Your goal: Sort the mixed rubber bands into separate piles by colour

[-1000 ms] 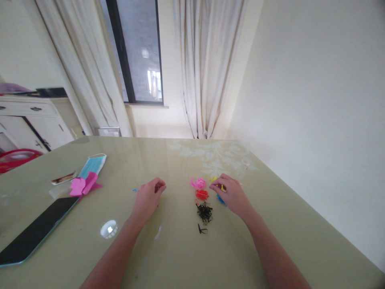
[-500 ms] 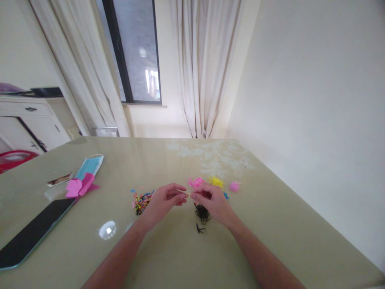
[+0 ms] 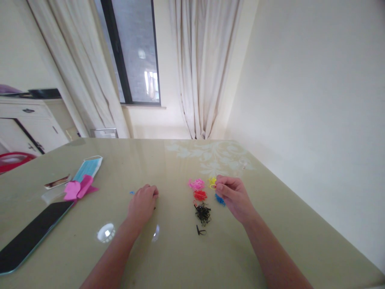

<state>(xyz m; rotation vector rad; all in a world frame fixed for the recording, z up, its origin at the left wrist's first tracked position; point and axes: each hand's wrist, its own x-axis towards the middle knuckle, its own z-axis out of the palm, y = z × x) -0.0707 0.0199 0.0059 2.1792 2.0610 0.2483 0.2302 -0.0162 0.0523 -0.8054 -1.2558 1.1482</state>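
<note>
My right hand (image 3: 236, 196) pinches a small yellow rubber band (image 3: 213, 186) between thumb and fingertips, right by the yellow pile (image 3: 212, 180). Blue rubber bands (image 3: 220, 199) lie just under that hand. On the left, my left hand (image 3: 142, 204) rests with curled fingers over the spot of the mixed-colour pile, which it hides almost wholly. What those fingers hold, if anything, cannot be seen. Between the hands lie separate piles of pink rubber bands (image 3: 196, 184), red rubber bands (image 3: 200, 195) and black rubber bands (image 3: 203, 214).
A few loose black bands (image 3: 201, 230) lie nearest me. Toward the left of the glossy table (image 3: 180, 261) are a dark phone-like slab (image 3: 33, 237), a pink folded piece (image 3: 78, 188) and a blue face mask (image 3: 88, 168). A wall (image 3: 315, 100) borders the right side.
My hands have parted from the middle. The left moved left onto the mixed pile; the right moved right and slightly up with the yellow band, uncovering the red pile and covering the small pink item.
</note>
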